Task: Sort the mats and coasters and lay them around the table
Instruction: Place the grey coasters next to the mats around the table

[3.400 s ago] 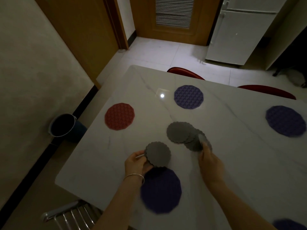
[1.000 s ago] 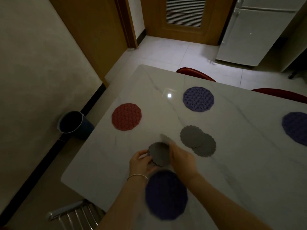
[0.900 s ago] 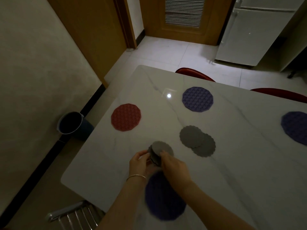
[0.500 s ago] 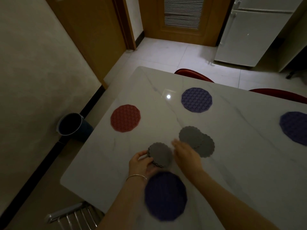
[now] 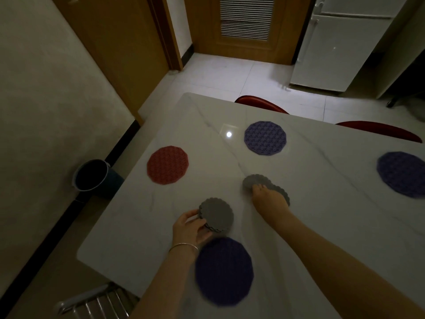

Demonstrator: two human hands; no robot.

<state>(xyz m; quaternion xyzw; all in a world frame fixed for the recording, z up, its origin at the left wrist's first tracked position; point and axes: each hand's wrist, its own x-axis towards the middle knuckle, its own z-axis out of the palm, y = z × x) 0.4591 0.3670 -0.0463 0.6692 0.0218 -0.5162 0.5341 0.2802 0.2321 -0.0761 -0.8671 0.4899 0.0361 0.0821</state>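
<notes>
On the marble desk (image 5: pixel 322 215), the left hand (image 5: pixel 192 227) grips a stack of grey coasters (image 5: pixel 217 215) at its left edge, fingers curled shut around it just above the near purple mat (image 5: pixel 224 270). At about two o'clock from that stack, the right hand (image 5: pixel 269 200) lies flat, fingers spread, pressing on two overlapping grey coasters (image 5: pixel 255 180) without gripping them. A red mat (image 5: pixel 167 164) lies at ten o'clock, a lilac mat (image 5: pixel 265 138) at twelve, and another purple mat (image 5: pixel 402 173) at three.
</notes>
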